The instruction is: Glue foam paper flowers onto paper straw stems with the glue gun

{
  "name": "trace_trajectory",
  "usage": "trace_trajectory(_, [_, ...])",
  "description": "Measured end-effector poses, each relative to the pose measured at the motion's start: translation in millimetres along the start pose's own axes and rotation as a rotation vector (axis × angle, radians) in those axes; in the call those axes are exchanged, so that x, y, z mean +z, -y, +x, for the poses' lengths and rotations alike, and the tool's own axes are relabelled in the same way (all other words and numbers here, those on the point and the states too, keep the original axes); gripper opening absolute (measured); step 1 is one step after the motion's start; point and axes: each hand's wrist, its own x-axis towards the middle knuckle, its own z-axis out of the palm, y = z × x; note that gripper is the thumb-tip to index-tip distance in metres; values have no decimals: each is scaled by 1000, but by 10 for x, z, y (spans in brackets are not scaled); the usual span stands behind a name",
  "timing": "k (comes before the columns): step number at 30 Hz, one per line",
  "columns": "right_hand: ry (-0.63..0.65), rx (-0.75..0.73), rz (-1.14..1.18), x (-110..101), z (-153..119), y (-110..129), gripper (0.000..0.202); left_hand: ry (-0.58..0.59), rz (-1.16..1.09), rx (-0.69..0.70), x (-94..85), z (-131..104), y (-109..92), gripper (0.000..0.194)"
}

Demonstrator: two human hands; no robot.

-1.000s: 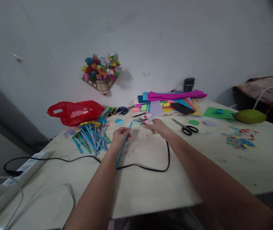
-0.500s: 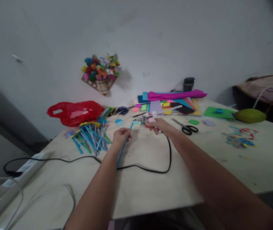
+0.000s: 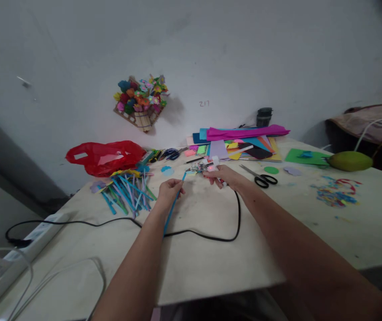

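My left hand is closed around a thin blue paper stick, which slants from near the table up past the fingers. My right hand grips a white hot glue gun with a small red light; a black cord trails from it. The gun's tip is close to the stick's upper end; whether they touch I cannot tell. Behind the gun lie small pale paper cutouts. Black-handled scissors rest to the right of my right hand.
Paper flowers on coloured stems lie left, before a red plastic bag. Coloured sheets are stacked at the back. Paper scraps and a green mango-like fruit sit right. A power strip lines the left edge.
My right hand has shifted the glue gun slightly left, bringing its tip nearer the upper end of the blue stick. My left hand has stayed almost still.
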Motion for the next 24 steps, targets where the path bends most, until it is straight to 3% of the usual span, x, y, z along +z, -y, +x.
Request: trace_trajectory(24, [-9,31,-112,32,-60,69,35,-6,21,4,6,2,12,21])
